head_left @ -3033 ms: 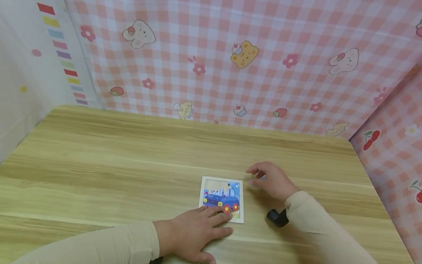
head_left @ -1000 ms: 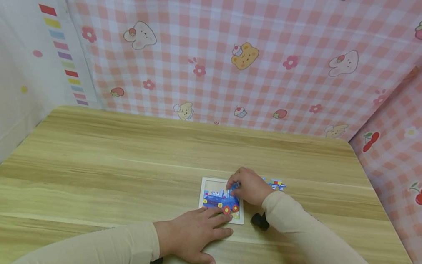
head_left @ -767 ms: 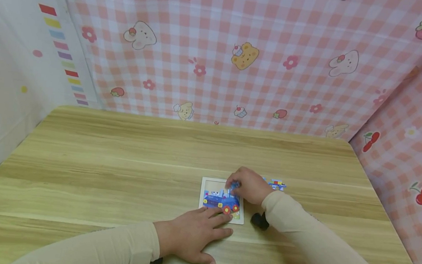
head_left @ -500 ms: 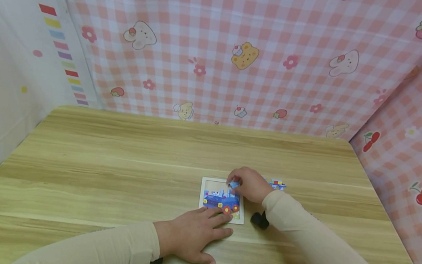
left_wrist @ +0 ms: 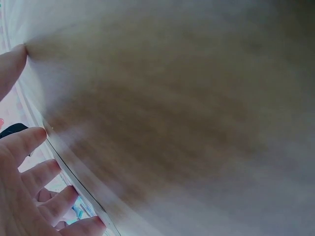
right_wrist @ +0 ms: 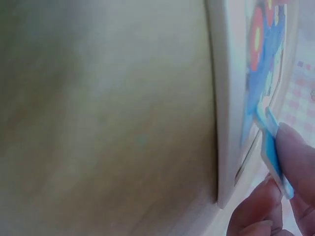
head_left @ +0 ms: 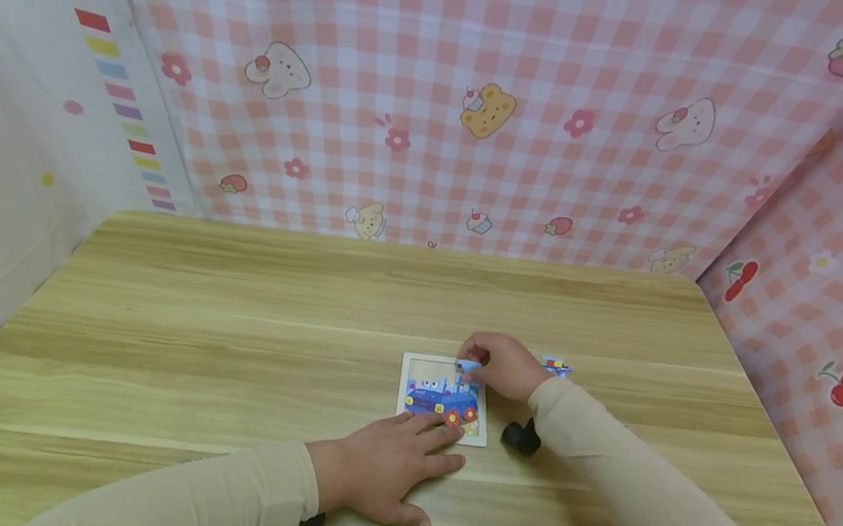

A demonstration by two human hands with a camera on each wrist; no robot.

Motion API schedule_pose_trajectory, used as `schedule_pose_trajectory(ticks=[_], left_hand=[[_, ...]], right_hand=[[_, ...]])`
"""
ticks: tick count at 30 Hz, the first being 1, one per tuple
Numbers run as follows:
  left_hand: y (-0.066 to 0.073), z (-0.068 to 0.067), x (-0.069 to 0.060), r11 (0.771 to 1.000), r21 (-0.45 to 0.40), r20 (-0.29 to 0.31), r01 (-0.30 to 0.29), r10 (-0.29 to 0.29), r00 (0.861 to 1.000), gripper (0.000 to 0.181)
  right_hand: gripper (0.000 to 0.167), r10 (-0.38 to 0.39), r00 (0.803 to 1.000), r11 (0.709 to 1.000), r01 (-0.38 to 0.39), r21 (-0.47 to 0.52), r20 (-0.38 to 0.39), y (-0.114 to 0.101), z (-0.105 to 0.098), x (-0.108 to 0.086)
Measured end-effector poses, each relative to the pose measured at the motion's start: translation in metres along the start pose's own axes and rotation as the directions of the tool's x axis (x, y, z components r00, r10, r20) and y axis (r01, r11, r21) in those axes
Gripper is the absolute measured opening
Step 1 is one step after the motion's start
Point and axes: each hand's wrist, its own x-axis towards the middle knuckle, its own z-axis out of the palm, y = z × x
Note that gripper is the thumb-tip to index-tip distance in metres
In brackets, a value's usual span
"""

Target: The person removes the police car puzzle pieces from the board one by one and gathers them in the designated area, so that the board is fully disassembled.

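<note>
A square jigsaw tray (head_left: pixel 405 379) with a pale rim lies on the table, showing a blue vehicle with red wheels. My left hand (head_left: pixel 392 465) rests spread over its near edge, fingertips on the picture. In the left wrist view the fingers (left_wrist: pixel 56 204) lie along the tray's edge. My right hand (head_left: pixel 506 366) pinches a light-blue puzzle piece (right_wrist: pixel 271 150) between thumb and fingers, tilted over the tray's far right corner. The tray's upper part shows bare wood beside that piece. The near side of the picture is hidden beneath my left hand.
Behind my right hand lies a loose puzzle piece (head_left: pixel 557 365) with red and yellow print. The wooden table (head_left: pixel 237 305) reaches back to a pink checked cloth (head_left: pixel 409 61). A black wrist camera (head_left: pixel 522 437) hangs under the right wrist.
My right hand has come left from beside the tray to its far right corner, now pinching a blue piece. Lately that piece has turned and shifted slightly. The left hand has stayed put.
</note>
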Motion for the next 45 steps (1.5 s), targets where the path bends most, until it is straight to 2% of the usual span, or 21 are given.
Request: schedule_pose_trajectory(ticks=[7,17,35,45], left_hand=[[0.000,-0.001,0.000,1.000,-0.002,0.007,0.001,-0.001,1.000,0.069],[0.000,-0.001,0.000,1.000,-0.018,0.018,0.007,-0.006,1.000,0.069],[0.000,-0.001,0.000,1.000,-0.019,0.022,0.016,-0.015,1.000,0.070],[0.001,0.000,0.000,1.000,-0.005,0.017,0.020,-0.020,1.000,0.070]], right_hand=[[0.014,0.019,1.000,0.997,-0.018,0.071,-0.013,0.004,-0.004,-0.001],[0.014,0.066,0.995,0.986,-0.055,0.158,-0.070,0.014,-0.022,-0.007],[0.025,0.108,0.985,0.992,-0.097,0.084,-0.137,0.038,-0.057,-0.027],[0.028,0.179,0.969,0.981,-0.162,0.109,-0.170,0.054,-0.074,-0.038]])
